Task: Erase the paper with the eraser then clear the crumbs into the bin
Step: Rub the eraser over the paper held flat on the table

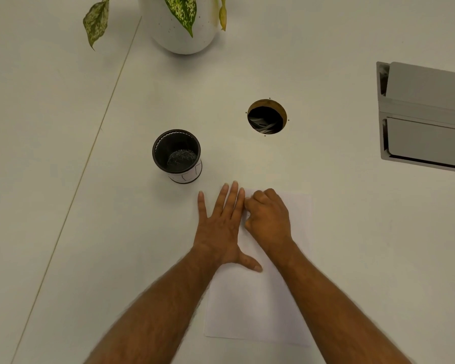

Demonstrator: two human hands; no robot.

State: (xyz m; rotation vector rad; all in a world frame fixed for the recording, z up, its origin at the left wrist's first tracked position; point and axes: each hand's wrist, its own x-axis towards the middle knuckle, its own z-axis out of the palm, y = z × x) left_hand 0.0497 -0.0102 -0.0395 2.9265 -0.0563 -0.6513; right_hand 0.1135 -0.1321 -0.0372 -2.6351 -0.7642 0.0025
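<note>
My left hand (221, 227) lies flat, fingers spread, pinning the paper (258, 298) at lower centre. My right hand (269, 215) is curled into a fist on the paper's top; the eraser is hidden. The bin (177, 156) stands just upper left.

Eraser hidden within right hand (269, 215)

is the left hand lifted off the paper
No, the left hand lies flat with fingers spread, pressing the left edge of the paper onto the table while the right hand is curled beside it.
</note>
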